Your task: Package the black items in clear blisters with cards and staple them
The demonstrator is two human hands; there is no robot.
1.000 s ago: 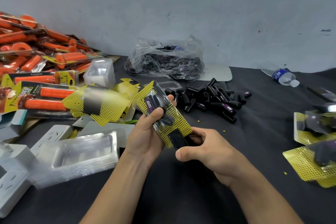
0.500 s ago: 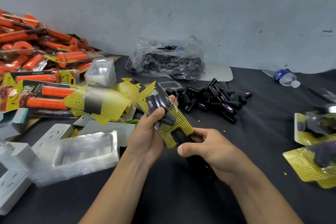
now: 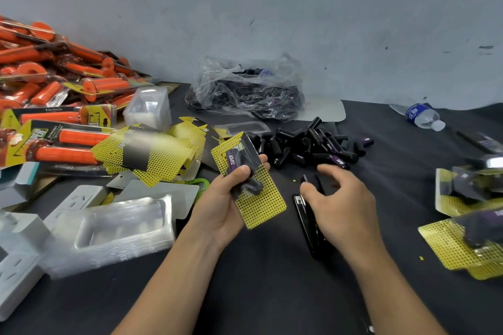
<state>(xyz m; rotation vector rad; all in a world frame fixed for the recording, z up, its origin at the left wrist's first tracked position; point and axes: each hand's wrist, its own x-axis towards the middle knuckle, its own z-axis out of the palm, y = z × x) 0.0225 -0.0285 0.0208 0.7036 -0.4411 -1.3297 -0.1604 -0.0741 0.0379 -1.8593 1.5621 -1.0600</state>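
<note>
My left hand (image 3: pixel 221 207) grips a blister pack (image 3: pixel 251 185): a yellow dotted card with black items under a clear blister, thumb on top. The black stapler (image 3: pixel 309 223) lies flat on the dark table just right of the pack. My right hand (image 3: pixel 340 204) hovers over the stapler with fingers spread and loosely bent, holding nothing. A pile of loose black items (image 3: pixel 313 144) lies behind both hands. Yellow cards (image 3: pixel 147 152) lie spread at the left, and a stack of clear blisters (image 3: pixel 117 228) sits at the lower left.
Orange packaged grips (image 3: pixel 54 84) are heaped at the far left. A clear plastic bag (image 3: pixel 245 87) of black items sits at the back by the wall. A water bottle (image 3: pixel 422 115) lies back right. Finished yellow packs (image 3: pixel 468 236) lie at the right edge. White boxes (image 3: pixel 16 266) sit lower left.
My right hand has let go of the stapler, which now lies on the table, and the hand has lifted and spread. My left hand has pulled the pack clear of the stapler.
</note>
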